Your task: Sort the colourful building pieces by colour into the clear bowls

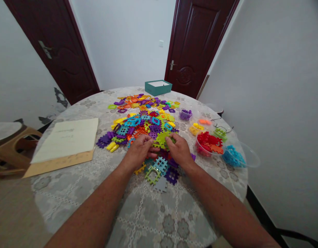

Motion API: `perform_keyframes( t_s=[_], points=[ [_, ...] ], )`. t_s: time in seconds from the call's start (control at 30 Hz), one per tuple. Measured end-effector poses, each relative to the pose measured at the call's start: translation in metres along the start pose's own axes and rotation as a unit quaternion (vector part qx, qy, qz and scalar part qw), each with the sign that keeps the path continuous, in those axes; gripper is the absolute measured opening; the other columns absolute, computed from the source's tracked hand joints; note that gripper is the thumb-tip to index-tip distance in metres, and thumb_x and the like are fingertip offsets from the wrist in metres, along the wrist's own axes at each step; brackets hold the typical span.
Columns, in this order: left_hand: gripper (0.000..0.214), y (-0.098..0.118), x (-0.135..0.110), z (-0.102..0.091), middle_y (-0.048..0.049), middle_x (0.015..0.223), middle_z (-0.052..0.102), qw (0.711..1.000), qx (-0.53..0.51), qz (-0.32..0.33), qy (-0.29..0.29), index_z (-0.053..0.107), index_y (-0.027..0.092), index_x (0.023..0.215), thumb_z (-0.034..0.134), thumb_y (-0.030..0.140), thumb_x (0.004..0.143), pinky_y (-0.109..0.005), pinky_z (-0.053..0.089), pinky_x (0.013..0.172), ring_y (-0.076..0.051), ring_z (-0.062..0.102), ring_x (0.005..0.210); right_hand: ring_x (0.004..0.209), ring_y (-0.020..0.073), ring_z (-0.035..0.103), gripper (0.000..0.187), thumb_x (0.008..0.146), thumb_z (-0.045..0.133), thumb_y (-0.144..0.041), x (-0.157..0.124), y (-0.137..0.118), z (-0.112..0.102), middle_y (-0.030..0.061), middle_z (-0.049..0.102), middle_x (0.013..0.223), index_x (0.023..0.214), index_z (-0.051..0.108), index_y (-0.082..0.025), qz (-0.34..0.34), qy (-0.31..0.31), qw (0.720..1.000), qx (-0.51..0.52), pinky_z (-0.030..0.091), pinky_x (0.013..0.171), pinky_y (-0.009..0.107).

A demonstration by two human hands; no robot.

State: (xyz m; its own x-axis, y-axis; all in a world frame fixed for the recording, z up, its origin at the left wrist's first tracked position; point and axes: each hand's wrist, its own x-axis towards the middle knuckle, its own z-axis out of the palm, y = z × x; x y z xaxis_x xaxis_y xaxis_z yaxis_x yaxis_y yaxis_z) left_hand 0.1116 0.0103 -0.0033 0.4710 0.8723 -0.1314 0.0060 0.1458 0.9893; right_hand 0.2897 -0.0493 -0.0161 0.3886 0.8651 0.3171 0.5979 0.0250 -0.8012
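Observation:
A lime-green interlocking building block (162, 138) with toothed edges is held between my two hands, above the pile. My left hand (142, 148) pinches its left side between thumb and fingers. On the opposite side, my right hand (178, 147) grips its edge with the thumb on top. Below my hands lie a light-blue window block (161, 165), a green frame block (153, 175), a dark purple window block (172, 175) and a grey block (161, 185). Just beyond my hands spreads a mixed heap of coloured blocks (133, 120).
Another heap of blocks (135, 102) lies farther back, before a green box (158, 89). To the right stand clear tubs of sorted blocks, including a red-filled tub (205, 153) and blue blocks (233, 155). Glasses (227, 129) rest there. Paper sheets (68, 139) lie left.

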Motion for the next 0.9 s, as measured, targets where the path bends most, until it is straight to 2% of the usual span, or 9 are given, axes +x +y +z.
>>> perform_keyframes(
  t_s=[0.1, 0.17, 0.27, 0.33, 0.43, 0.53, 0.63, 0.77, 0.9],
  points=[
    [0.019, 0.004, -0.001, 0.001, -0.0073, 0.102, 0.071, 0.999, -0.040, -0.004, 0.020, 0.056, 0.019, 0.107, 0.064, 0.032, 0.095, -0.030, 0.065, 0.064, -0.021, 0.079, 0.084, 0.083, 0.0211, 0.069, 0.028, 0.102, 0.053, -0.040, -0.002, -0.001, -0.003, 0.0045, 0.076, 0.095, 0.109, 0.072, -0.021, -0.045, 0.049, 0.997, -0.044, 0.052, 0.080, 0.031],
    [0.025, 0.007, -0.001, 0.001, -0.0099, 0.108, 0.072, 0.998, -0.065, -0.017, 0.022, 0.058, 0.018, 0.116, 0.063, 0.027, 0.094, -0.029, 0.065, 0.064, -0.020, 0.079, 0.082, 0.093, 0.0224, 0.070, 0.027, 0.105, 0.052, -0.037, -0.004, -0.001, -0.004, 0.0070, 0.077, 0.103, 0.115, 0.072, -0.020, -0.117, 0.069, 0.987, -0.081, 0.052, 0.090, 0.034],
    [0.030, 0.007, 0.000, -0.001, -0.0130, 0.112, 0.074, 0.992, -0.114, -0.047, -0.004, 0.062, 0.016, 0.118, 0.065, 0.022, 0.089, -0.028, 0.065, 0.064, -0.021, 0.079, 0.083, 0.111, 0.0239, 0.068, 0.027, 0.107, 0.050, -0.029, -0.006, -0.002, -0.005, 0.0104, 0.075, 0.120, 0.120, 0.072, -0.021, -0.247, 0.009, 0.959, -0.138, 0.051, 0.102, 0.037],
    [0.029, 0.006, 0.001, -0.004, -0.0136, 0.112, 0.075, 0.984, -0.163, -0.066, -0.018, 0.064, 0.016, 0.114, 0.067, 0.023, 0.087, -0.029, 0.066, 0.064, -0.023, 0.079, 0.086, 0.118, 0.0248, 0.065, 0.028, 0.106, 0.051, -0.022, -0.005, -0.001, -0.005, 0.0111, 0.073, 0.129, 0.126, 0.071, -0.023, -0.296, -0.042, 0.938, -0.176, 0.050, 0.106, 0.039],
    [0.031, 0.004, 0.003, -0.009, -0.0121, 0.110, 0.075, 0.975, -0.208, -0.073, -0.023, 0.066, 0.017, 0.113, 0.073, 0.032, 0.086, -0.032, 0.067, 0.068, -0.021, 0.078, 0.084, 0.126, 0.0266, 0.061, 0.033, 0.103, 0.057, -0.017, -0.003, 0.000, -0.003, 0.0115, 0.069, 0.137, 0.133, 0.068, -0.026, -0.325, -0.075, 0.919, -0.208, 0.048, 0.110, 0.044],
    [0.043, 0.002, 0.003, -0.011, -0.0098, 0.105, 0.075, 0.981, -0.180, -0.062, -0.038, 0.067, 0.018, 0.120, 0.082, 0.029, 0.082, -0.031, 0.067, 0.073, -0.017, 0.075, 0.081, 0.129, 0.0275, 0.058, 0.033, 0.103, 0.059, -0.019, -0.003, 0.002, 0.000, 0.0122, 0.067, 0.139, 0.135, 0.067, -0.025, -0.340, -0.097, 0.909, -0.220, 0.047, 0.112, 0.045],
    [0.051, 0.001, 0.002, -0.009, -0.0083, 0.100, 0.074, 0.986, -0.141, -0.063, -0.057, 0.068, 0.019, 0.127, 0.084, 0.025, 0.080, -0.029, 0.066, 0.073, -0.016, 0.073, 0.082, 0.128, 0.0265, 0.059, 0.032, 0.103, 0.057, -0.021, -0.003, 0.003, 0.004, 0.0107, 0.066, 0.140, 0.134, 0.067, -0.026, -0.329, -0.114, 0.912, -0.218, 0.048, 0.111, 0.044],
    [0.043, 0.002, 0.001, -0.007, -0.0080, 0.100, 0.073, 0.988, -0.124, -0.049, -0.075, 0.072, 0.019, 0.121, 0.081, 0.025, 0.079, -0.025, 0.064, 0.069, -0.016, 0.071, 0.083, 0.136, 0.0271, 0.055, 0.044, 0.096, 0.058, -0.015, -0.003, 0.003, 0.005, 0.0114, 0.060, 0.148, 0.138, 0.064, -0.026, -0.336, -0.131, 0.917, -0.173, 0.045, 0.116, 0.046],
    [0.047, 0.000, 0.003, -0.007, -0.0087, 0.109, 0.072, 0.993, -0.105, -0.023, -0.040, 0.069, 0.020, 0.127, 0.076, 0.026, 0.081, -0.028, 0.067, 0.070, -0.018, 0.072, 0.090, 0.138, 0.0248, 0.055, 0.052, 0.097, 0.049, -0.012, -0.002, 0.007, 0.006, 0.0126, 0.061, 0.148, 0.147, 0.056, -0.024, -0.349, -0.094, 0.927, -0.100, 0.046, 0.117, 0.047]
  ],
)
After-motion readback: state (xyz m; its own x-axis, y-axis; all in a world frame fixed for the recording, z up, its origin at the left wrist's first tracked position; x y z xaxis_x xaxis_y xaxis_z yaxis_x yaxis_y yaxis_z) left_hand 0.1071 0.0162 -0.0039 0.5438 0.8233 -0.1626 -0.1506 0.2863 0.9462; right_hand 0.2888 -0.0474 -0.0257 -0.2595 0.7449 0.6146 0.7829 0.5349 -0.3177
